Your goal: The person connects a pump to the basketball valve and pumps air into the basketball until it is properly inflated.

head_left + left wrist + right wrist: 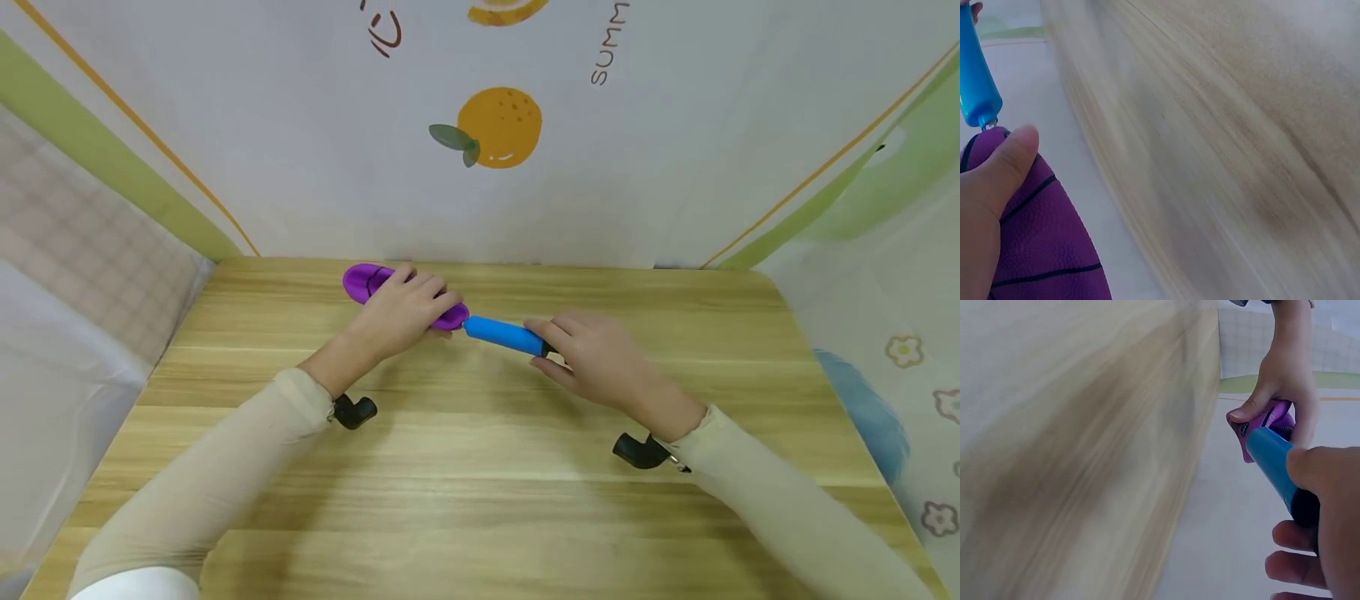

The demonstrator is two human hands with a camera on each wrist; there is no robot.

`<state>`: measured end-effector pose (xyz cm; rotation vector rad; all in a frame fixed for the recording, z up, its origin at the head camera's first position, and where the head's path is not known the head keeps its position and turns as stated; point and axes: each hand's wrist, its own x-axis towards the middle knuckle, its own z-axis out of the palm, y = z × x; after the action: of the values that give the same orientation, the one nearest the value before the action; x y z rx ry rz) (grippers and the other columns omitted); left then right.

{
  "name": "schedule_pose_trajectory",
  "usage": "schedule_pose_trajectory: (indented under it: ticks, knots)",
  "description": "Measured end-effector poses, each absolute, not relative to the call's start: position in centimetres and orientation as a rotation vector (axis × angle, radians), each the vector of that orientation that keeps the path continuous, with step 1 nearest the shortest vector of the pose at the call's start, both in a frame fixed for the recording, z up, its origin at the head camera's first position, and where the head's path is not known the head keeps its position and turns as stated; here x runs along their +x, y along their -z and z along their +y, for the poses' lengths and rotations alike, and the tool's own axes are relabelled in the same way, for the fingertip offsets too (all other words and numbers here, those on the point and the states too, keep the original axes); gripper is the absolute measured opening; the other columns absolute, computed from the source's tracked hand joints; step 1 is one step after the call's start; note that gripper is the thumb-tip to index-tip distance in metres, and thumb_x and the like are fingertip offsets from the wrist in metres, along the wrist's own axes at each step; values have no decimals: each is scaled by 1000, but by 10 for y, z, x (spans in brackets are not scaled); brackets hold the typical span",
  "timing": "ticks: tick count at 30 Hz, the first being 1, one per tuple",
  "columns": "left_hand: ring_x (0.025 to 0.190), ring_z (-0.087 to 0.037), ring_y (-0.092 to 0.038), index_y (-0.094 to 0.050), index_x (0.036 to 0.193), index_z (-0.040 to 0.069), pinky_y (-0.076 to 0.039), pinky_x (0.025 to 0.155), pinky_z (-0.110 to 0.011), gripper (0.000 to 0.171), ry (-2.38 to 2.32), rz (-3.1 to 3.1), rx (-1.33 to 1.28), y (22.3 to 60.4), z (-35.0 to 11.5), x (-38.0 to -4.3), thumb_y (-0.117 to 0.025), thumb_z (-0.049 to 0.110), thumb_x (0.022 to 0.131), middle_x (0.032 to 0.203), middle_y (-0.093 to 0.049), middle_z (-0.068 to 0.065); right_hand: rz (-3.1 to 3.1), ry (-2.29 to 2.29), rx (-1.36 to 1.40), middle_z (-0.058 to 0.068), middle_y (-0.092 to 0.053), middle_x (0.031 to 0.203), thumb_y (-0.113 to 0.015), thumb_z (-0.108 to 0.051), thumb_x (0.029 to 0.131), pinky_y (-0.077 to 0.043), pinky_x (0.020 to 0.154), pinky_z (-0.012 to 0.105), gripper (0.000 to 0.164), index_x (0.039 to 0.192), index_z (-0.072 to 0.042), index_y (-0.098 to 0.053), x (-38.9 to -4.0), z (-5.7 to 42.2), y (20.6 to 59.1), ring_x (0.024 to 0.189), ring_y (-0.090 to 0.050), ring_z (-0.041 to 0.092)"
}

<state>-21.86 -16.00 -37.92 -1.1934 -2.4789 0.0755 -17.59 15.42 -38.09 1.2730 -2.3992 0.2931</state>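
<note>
A deflated purple ball with black seams [362, 282], folded into a dish shape, is held by my left hand [405, 310]. In the left wrist view the thumb lies on the ball's pebbled skin [1054, 250]. My right hand [603, 362] grips the black end of a blue hand pump [504, 335]. The pump's narrow tip points left and meets the ball's right end; a short bit of metal needle [991, 125] shows there. How deep the needle sits is hidden. The right wrist view shows thumb and fingers around the pump's near end [1270, 459].
Both hands work above a wood-grain table [480, 500], near its far edge. A white cloth printed with an orange [500, 127] hangs behind it, with patterned cloths at both sides. Black camera mounts [641, 451] stick out from both wrists.
</note>
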Motion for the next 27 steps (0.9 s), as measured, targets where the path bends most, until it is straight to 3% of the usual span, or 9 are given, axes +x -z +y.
schedule_pose_trajectory:
  ticks: [10,16,23,27]
  knots:
    - [101,-30,-62,-67,117,12,-45,99,-51,47,-98,-2506,-1246,383,-163,-226,-83,40,82,105,-66,-9,-2399,-367,1289,6,-74,100,-83,-22,85,-55,59,31,56,134,-6,-59,-164,162,395,72,-68,16]
    - [103,-28,-61,-67,117,14,-45,99,-50,43,-162,-2481,-1270,388,-167,-234,-83,36,84,106,-67,-8,-2335,-447,1469,0,-68,93,-82,-16,86,-48,55,22,37,118,-11,-66,-159,160,408,64,-54,9]
    - [109,-30,-60,-64,125,17,-41,105,-55,48,-207,-2557,-1270,397,-172,-241,-80,41,86,113,-66,-10,-2301,-368,1518,2,-62,90,-89,-12,77,-51,57,23,32,105,-12,-72,-157,153,421,69,-56,11]
    - [117,-33,-58,-61,131,17,-36,110,-60,55,-206,-2654,-1275,403,-171,-245,-74,48,88,122,-62,-12,-2287,-289,1497,3,-63,91,-88,-12,79,-54,60,25,28,103,-13,-73,-157,150,427,78,-59,14]
